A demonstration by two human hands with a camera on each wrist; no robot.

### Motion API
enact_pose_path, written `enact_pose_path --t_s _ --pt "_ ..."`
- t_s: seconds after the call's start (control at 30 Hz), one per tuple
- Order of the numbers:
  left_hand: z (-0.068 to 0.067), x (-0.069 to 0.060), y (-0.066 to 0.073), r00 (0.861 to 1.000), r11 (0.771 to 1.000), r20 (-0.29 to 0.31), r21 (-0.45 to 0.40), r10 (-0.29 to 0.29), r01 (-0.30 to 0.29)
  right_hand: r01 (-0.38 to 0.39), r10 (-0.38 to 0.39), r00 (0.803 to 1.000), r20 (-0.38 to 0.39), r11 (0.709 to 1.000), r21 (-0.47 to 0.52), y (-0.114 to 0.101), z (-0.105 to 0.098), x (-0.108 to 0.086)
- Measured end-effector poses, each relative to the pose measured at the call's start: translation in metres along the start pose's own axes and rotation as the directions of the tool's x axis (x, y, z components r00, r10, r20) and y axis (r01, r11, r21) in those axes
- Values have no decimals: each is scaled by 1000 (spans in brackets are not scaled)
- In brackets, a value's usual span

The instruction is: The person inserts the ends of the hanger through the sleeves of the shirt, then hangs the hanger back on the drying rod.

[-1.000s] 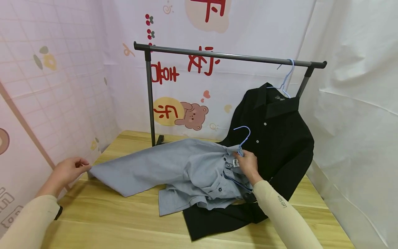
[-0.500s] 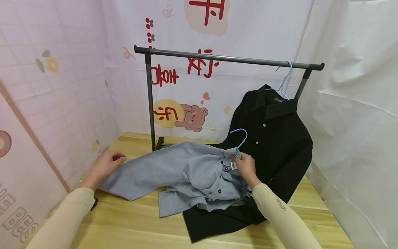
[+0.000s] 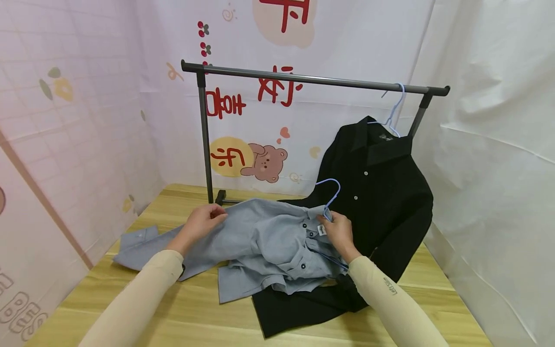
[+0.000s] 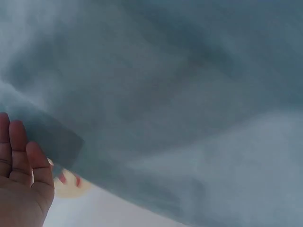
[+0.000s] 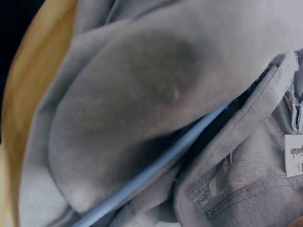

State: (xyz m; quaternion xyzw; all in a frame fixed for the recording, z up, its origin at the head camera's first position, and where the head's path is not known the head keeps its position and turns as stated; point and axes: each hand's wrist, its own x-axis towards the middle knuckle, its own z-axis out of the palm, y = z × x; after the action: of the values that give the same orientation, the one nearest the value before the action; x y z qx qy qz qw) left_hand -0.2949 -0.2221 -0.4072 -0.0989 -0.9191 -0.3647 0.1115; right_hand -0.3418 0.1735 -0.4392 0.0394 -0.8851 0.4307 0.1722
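A grey-blue shirt lies bunched on the table, one sleeve stretched to the left with its cuff folded at the far end. My right hand grips its collar together with the neck of a light blue hanger, whose hook points up. Inside the shirt, an arm of that hanger runs past the opening in the right wrist view. My left hand is over the upper part of the stretched sleeve. Its fingers look loosely extended beside the cloth; whether they touch it is unclear.
Behind stands a dark metal clothes rack. At its right end a black shirt hangs on another blue hanger. One black sleeve lies under the grey-blue shirt on the wooden table. White cloth walls surround the table.
My left hand has let go of the sleeve's end and moved right along it towards the shirt's body. The folded cuff now shows at the left. My right hand keeps its grip.
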Motion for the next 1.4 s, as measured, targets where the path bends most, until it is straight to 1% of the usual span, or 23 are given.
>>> enact_pose_path --t_s 0.1,0.2,0.3,0.4,0.47,0.53,0.63,0.67,0.77,0.83,0.9,0.97,1.07,1.2,1.3,1.37,1.4 --pt "13 9 15 999 999 -3 9 50 -50 9 -9 1000 5 1000 4 -3 1 -1" --pt "24 18 30 995 994 -37 55 96 -94 33 -33 999 7 999 14 -8 2 -2" --pt "35 28 44 991 989 -79 101 112 -104 65 -65 998 10 998 9 -13 5 -3" --pt "46 35 58 988 987 -98 117 121 -109 101 -101 995 5 995 0 -16 8 -4" --pt "54 38 66 987 983 -90 136 132 -119 115 -115 993 10 993 0 -19 10 -6" --pt "62 39 73 985 977 -73 155 158 -145 128 -128 992 16 992 8 -22 12 -9" --pt "72 38 81 975 962 -41 177 219 -209 136 -137 990 29 991 11 -27 15 -13" --pt "75 38 83 969 955 -27 181 245 -236 139 -139 990 34 990 7 -29 16 -14" --pt "81 36 87 946 930 4 180 324 -320 155 -155 987 38 988 7 -33 16 -15" --pt "82 36 88 934 918 11 184 356 -352 171 -171 984 39 985 14 -36 15 -15" --pt "81 36 87 926 908 -1 197 377 -370 177 -178 983 35 984 25 -38 14 -14" --pt "77 35 85 923 904 -15 212 383 -372 174 -175 984 30 984 27 -39 12 -13" --pt "72 34 78 919 899 -24 220 393 -379 150 -151 988 24 988 22 -39 11 -12" --pt "67 32 72 919 903 -33 204 393 -379 153 -154 988 32 988 27 -41 12 -12" --pt "67 31 75 927 914 -26 175 375 -365 176 -178 983 35 983 43 -45 14 -12" --pt "70 30 80 927 916 -3 157 374 -369 183 -185 982 37 982 46 -48 15 -13" --pt "71 30 83 925 914 15 150 379 -377 182 -184 982 42 982 47 -49 16 -14"
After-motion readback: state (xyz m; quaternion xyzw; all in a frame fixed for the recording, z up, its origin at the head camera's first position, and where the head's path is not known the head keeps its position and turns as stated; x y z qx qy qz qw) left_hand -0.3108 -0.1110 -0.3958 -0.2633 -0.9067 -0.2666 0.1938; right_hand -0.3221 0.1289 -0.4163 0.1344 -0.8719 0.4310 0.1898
